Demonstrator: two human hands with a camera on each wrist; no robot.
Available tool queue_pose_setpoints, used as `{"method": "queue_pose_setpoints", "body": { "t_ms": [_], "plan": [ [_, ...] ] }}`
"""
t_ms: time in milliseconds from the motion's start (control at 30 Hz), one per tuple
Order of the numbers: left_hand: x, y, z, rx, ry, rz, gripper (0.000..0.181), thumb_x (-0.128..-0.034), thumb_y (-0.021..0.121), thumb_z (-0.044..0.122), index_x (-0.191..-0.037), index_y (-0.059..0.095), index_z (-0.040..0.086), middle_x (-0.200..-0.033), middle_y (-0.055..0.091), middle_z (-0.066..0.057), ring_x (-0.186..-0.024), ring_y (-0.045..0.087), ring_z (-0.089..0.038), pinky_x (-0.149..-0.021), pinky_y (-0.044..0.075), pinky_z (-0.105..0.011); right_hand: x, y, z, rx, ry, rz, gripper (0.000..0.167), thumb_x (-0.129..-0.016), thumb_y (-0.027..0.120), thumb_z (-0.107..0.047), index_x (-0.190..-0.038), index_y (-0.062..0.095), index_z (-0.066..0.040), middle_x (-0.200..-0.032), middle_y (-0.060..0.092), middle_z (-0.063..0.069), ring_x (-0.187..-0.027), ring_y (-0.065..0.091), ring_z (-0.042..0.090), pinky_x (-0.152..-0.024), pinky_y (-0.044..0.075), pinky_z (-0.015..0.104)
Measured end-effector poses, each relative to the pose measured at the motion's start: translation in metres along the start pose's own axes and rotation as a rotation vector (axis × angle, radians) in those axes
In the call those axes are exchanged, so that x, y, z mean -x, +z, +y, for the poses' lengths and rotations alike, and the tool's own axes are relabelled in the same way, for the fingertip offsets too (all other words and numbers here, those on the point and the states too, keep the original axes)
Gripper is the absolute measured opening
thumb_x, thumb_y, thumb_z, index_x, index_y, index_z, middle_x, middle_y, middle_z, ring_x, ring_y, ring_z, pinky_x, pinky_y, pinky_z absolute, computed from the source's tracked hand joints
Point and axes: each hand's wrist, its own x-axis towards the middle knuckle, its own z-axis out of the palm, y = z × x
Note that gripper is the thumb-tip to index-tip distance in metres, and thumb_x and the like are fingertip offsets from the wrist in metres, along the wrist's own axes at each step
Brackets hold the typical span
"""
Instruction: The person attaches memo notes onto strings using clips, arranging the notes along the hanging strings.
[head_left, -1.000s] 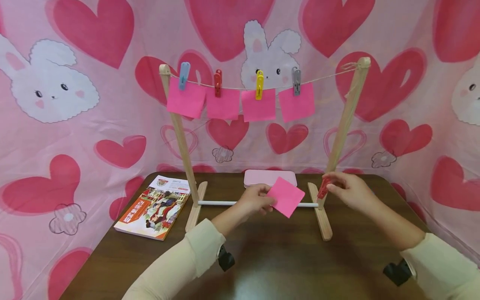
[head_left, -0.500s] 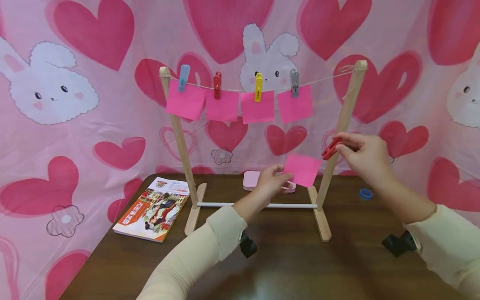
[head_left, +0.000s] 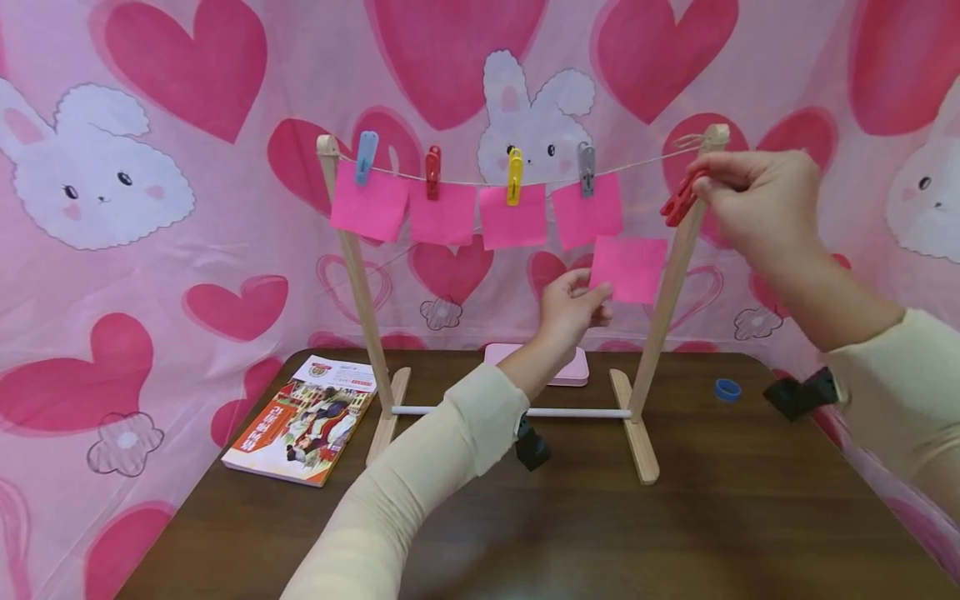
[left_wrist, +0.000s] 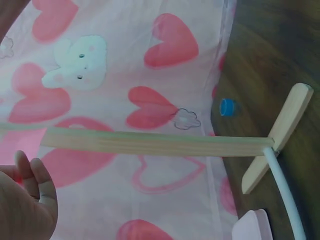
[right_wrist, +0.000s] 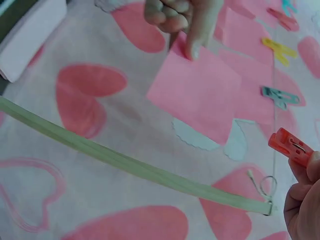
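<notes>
My left hand [head_left: 572, 310] pinches a pink paper square [head_left: 628, 268] by its left edge, just below the string [head_left: 645, 165]. In the right wrist view the thumb lies over a corner of that paper square [right_wrist: 197, 92]. Up by the right post, my right hand [head_left: 768, 200] grips a red clothespin [head_left: 681, 198], its nose pointing down and left. Several pink squares hang from the string, held by a light blue clothespin [head_left: 366, 158], another red clothespin [head_left: 432, 173], a yellow clothespin [head_left: 514, 177] and a grey clothespin [head_left: 587, 170].
A wooden frame with a right post [head_left: 667, 308] and a white crossbar [head_left: 577, 412] stands on the brown table [head_left: 585, 517]. A book [head_left: 307, 417] lies at the left, a pink case [head_left: 577, 367] behind the frame, and a blue ring [head_left: 727, 389] at the right.
Both hands have risen from near the table, my left one carrying the paper square up and right, my right one carrying the red clothespin up to string height. The hanging squares stay put.
</notes>
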Motion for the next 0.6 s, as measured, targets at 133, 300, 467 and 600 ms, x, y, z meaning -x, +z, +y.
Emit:
{"method": "queue_pose_setpoints", "body": {
  "t_ms": [133, 300, 467, 600],
  "plan": [
    [-0.002, 0.008, 0.007, 0.037, 0.030, 0.016, 0.019, -0.0838, 0.064, -0.003, -0.103, 0.061, -0.003, -0.066, 0.059, -0.005, -0.044, 0.054, -0.009, -0.049, 0.052, -0.026, -0.015, 0.000, -0.012, -0.046, -0.011, 0.022, 0.019, -0.086, 0.065, -0.014, -0.103, 0.072, -0.010, -0.074, 0.065, -0.016, -0.085, 0.063, -0.002, -0.072, 0.046, 0.010],
    [-0.009, 0.015, 0.015, 0.072, 0.088, 0.056, 0.024, -0.0835, 0.063, -0.006, -0.107, 0.060, -0.007, -0.069, 0.061, -0.012, -0.043, 0.053, -0.008, -0.048, 0.051, -0.025, -0.031, 0.004, -0.023, 0.016, -0.008, 0.046, 0.020, -0.089, 0.062, -0.018, -0.105, 0.071, -0.014, -0.077, 0.064, -0.017, -0.083, 0.061, -0.003, -0.083, 0.044, 0.014],
    [-0.014, 0.022, 0.021, 0.085, 0.101, 0.093, 0.033, -0.0833, 0.064, -0.004, -0.115, 0.058, -0.006, -0.075, 0.062, -0.006, -0.043, 0.054, -0.009, -0.046, 0.050, -0.024, -0.040, 0.005, -0.029, 0.063, 0.014, 0.024, 0.023, -0.091, 0.057, -0.024, -0.109, 0.070, -0.016, -0.079, 0.065, -0.013, -0.084, 0.062, 0.000, -0.083, 0.045, 0.015],
    [-0.018, 0.030, 0.026, 0.106, 0.099, 0.099, 0.036, -0.0830, 0.065, -0.003, -0.118, 0.057, -0.005, -0.078, 0.062, -0.003, -0.043, 0.054, -0.010, -0.046, 0.051, -0.024, -0.048, 0.007, -0.031, 0.118, -0.007, -0.008, 0.025, -0.093, 0.055, -0.023, -0.111, 0.069, -0.013, -0.075, 0.064, -0.012, -0.080, 0.062, 0.000, -0.075, 0.046, 0.013]
  ]
}}
